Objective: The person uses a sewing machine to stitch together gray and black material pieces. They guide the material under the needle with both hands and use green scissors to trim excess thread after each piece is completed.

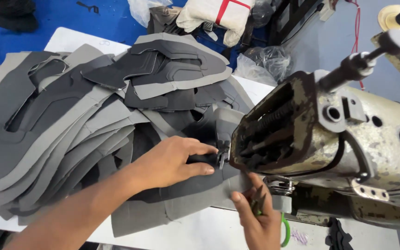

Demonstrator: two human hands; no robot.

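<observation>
Fingers (199, 149) of the left hand (167, 162) are seen pinched together on the dark grey piece (181, 185) lying under the needle area, thumb below and index above, at the centre of the frame. That piece is spread flat on the white table (195, 229), its right end pushed up against the presser foot (222, 157) of the sewing machine (348, 139), which fills the right half of the frame. The right hand (255, 217), at lower centre-right, is closed around a small pair of dark snips (258, 199), blades pointing up toward the machine head; its fingertips rest on the lighter grey edge of the same piece. A green loop (285, 231) is visible just beside that hand. A large fanned stack of cut grey pieces (56, 125) is recorded across the left and upper centre of the frame, overlapping one another and reaching the piece being held. A white bundle with a red stripe (218, 14) and clear plastic bags (265, 60) lie at upper centre, beyond the table edge, on a blue floor (70, 18).
</observation>
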